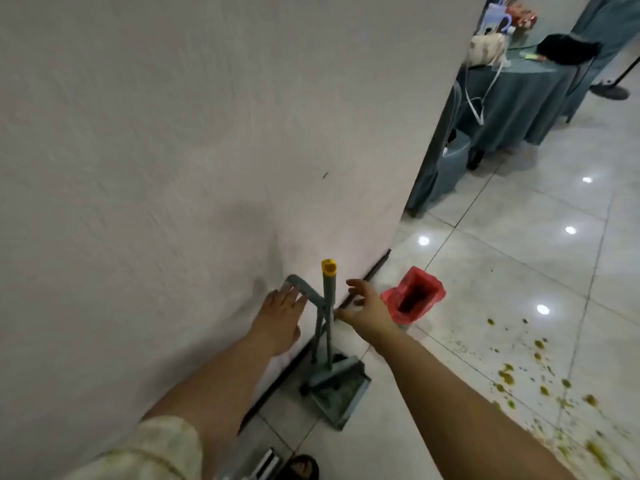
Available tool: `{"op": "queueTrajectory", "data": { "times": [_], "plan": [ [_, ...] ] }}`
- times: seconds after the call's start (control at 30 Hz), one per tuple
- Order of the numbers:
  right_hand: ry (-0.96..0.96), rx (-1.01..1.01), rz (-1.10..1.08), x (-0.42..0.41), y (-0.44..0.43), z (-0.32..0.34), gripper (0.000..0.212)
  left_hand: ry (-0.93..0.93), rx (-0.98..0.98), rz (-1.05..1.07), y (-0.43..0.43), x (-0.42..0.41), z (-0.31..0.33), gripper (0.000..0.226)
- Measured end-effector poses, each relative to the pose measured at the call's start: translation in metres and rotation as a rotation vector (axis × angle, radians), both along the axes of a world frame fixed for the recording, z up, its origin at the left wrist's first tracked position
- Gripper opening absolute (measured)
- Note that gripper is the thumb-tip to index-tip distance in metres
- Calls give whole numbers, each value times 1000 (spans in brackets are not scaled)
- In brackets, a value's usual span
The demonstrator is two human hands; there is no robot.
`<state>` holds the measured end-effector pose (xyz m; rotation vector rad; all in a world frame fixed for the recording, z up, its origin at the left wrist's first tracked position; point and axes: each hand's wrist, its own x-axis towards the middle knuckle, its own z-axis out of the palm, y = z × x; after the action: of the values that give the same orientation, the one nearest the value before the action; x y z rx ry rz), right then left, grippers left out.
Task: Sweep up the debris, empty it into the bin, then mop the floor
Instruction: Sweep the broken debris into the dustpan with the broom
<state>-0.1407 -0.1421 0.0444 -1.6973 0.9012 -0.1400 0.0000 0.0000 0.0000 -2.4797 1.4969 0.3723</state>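
Observation:
A grey-green dustpan stands on the floor against the white wall, with a broom resting in it. The broom handle is upright and ends in a yellow cap. The dustpan's bent handle leans toward the wall. My left hand is open, its fingertips at the end of the dustpan handle. My right hand is open just right of the broom handle, fingers spread, holding nothing. A small bin with a red liner stands right of my right hand. Yellow-green debris is scattered over the tiles at the right.
The white wall fills the left, ending in a dark baseboard. Behind its corner stand a table with a teal cloth bearing bags and cables, and a covered chair. My sandalled foot shows at the bottom.

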Motion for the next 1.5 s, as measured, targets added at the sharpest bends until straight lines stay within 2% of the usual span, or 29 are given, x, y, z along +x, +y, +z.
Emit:
{"op": "queueTrajectory", "data": {
  "times": [0.1, 0.23, 0.3, 0.37, 0.47, 0.57, 0.67, 0.83, 0.9, 0.97, 1.03, 1.17, 1.27, 1.33, 1.4, 1.5],
  "plan": [
    [-43, -75, 0, 38, 10, -10, 55, -31, 2, -89, -28, 24, -20, 70],
    [-123, -60, -189, 68, 22, -20, 25, -78, 61, -284, -62, 41, -47, 56],
    [-165, -51, -263, 77, 21, -20, 16, -73, 84, -330, -72, 47, -56, 48],
    [-172, -62, -304, 85, 17, -21, 20, -53, 68, -390, -78, 51, -64, 44],
    [-140, -83, -251, 91, 8, -23, 30, -108, -4, -492, -83, 56, -68, 34],
    [-134, -43, -187, 89, 1, -22, 33, -38, -99, -554, -84, 63, -82, 33],
    [-130, -18, -139, 81, -2, -22, 33, -6, -229, -545, -82, 62, -89, 37],
    [-97, 9, -48, 61, -9, -21, 26, 132, -201, -456, -76, 49, -86, 28],
    [-112, 5, -143, 43, -20, -22, 28, 132, -197, -387, -69, 58, -87, 31],
    [-132, 31, -330, 11, -40, -25, 28, 150, -174, -369, -61, 64, -89, 30],
    [-54, 38, -382, -19, -55, -26, 28, 182, -154, -371, -62, 60, -87, 28],
    [281, -79, -187, -45, -34, -40, 15, 169, -141, -351, -73, 39, -82, 29],
    [470, -184, -138, -66, -21, -36, 22, 176, -132, -316, -67, 36, -82, 31],
    [472, 32, -155, -83, -18, -29, 20, 183, -141, -309, -60, 31, -82, 29],
    [365, 268, -224, -100, -13, -29, 13, 199, -169, -303, -56, 27, -81, 28],
    [155, 607, -426, -123, -3, -30, 21, 201, -202, -311, -50, 23, -82, 30]
  ]
}}
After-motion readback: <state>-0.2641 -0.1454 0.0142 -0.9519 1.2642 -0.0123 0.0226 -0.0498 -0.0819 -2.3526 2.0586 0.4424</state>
